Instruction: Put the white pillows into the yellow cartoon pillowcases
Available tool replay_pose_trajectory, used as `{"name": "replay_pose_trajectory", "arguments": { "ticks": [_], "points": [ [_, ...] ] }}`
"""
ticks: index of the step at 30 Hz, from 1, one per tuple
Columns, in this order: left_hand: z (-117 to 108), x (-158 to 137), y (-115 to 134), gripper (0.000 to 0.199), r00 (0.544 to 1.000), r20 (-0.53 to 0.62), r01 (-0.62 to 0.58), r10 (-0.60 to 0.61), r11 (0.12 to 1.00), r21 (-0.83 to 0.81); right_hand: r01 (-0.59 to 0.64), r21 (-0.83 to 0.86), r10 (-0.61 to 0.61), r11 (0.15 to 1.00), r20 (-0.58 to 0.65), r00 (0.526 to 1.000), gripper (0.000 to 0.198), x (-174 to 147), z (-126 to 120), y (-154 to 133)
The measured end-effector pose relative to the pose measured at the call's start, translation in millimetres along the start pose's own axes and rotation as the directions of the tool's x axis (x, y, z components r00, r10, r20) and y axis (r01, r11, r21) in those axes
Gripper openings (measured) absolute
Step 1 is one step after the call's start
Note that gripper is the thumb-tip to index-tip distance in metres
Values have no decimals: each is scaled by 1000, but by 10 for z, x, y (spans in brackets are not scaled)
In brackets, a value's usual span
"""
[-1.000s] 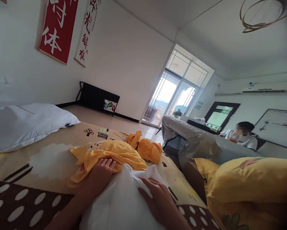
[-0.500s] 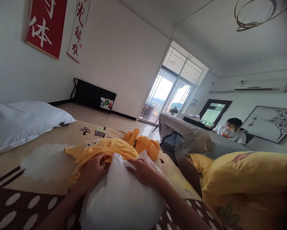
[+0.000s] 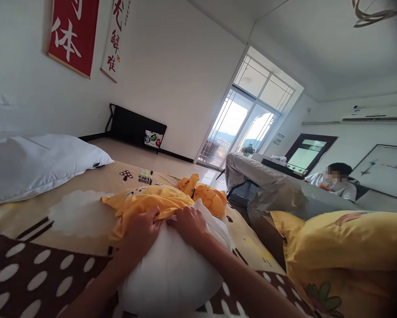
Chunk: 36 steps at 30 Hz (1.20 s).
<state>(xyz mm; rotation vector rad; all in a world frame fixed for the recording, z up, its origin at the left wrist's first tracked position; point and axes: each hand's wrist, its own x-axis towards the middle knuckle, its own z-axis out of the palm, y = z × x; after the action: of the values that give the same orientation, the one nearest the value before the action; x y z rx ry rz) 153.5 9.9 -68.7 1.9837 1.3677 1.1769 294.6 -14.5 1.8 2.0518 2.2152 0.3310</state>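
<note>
Two hands: both yours, set close together on the far end of the white pillow, the landmark for every line below.
Bed cover (image 3: pixel 39 269): brown with white dots near you, tan with cartoon prints farther off; it lies under the white pillow on every side.
Second white pillow (image 3: pixel 35 165): well apart, to the far left of the white pillow, flat on the cover.
Yellow cased pillow (image 3: pixel 347 247): to the right, near but apart from it.
White pillow (image 3: pixel 172 269): bare and plump, on the cover right in front of you, its far end tucked against the yellow case.
Yellow pillowcase (image 3: pixel 145 203): crumpled, touching the pillow's far end, its edge lapping over it.
Orange-yellow bundle (image 3: pixel 208 198): just beyond the pillow, beside the pillowcase.
Seated person (image 3: pixel 339 181): far off to the right, behind a covered table.
Left hand (image 3: pixel 141 229): your fingers are curled, gripping the pillowcase edge at the pillow's far left.
Right hand (image 3: pixel 188 223): fingers bent down on the pillow's far end, pinching the pillowcase edge where it meets the left hand.
</note>
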Motion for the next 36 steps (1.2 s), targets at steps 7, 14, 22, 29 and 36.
{"name": "replay_pose_trajectory", "arguments": {
  "ticks": [7,14,22,29,36],
  "points": [
    [-43,-127,232,26,982,185,-70,22,965,253,55,-102,-64,993,-89,994,23,-69,112,-36],
    [30,-157,222,31,969,158,-200,190,978,50,-108,-91,95,990,-138,986,21,-60,213,212],
    [-287,-191,261,26,931,365,-113,-25,929,352,-373,-41,363,927,-156,919,27,-91,258,895],
    [-61,-152,281,30,928,237,-352,288,886,303,-420,-26,414,907,-125,902,32,-198,319,1065],
    [114,-190,65,38,930,272,-348,248,832,433,-307,-38,296,951,-179,938,30,-272,300,692]
  ]
}}
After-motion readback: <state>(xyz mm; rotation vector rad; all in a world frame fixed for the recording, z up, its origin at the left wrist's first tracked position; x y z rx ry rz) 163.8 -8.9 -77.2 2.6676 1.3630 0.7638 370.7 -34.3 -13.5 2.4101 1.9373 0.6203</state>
